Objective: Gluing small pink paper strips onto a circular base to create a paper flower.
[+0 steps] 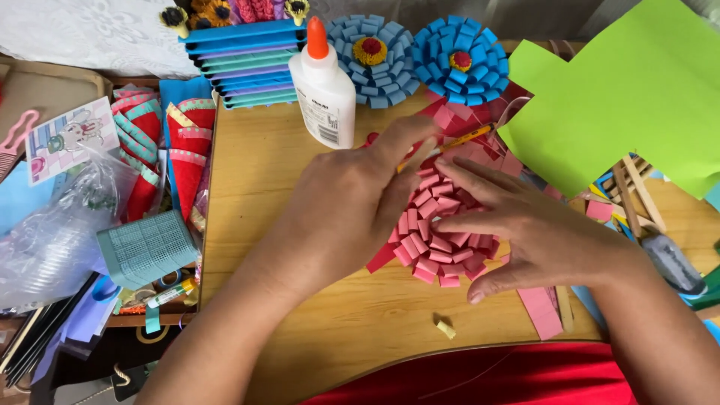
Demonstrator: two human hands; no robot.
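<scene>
Both hands sit over a pink paper flower [442, 236] made of looped strips, which lies flat on the wooden table [300, 225] just in front of the person. The left hand [352, 202] comes in from the lower left, its fingers curled and pinched together on a thin yellow stick [457, 141] that slants across the flower's upper edge. The right hand [517, 232] lies spread and flat, fingers open and stretched leftward, pressing the loops down without gripping anything. Behind the hands stands a white glue bottle [324, 90] with an orange cap, and beside it two blue paper flowers [416, 56]. A green paper sheet [630, 97] lies to the right.
</scene>
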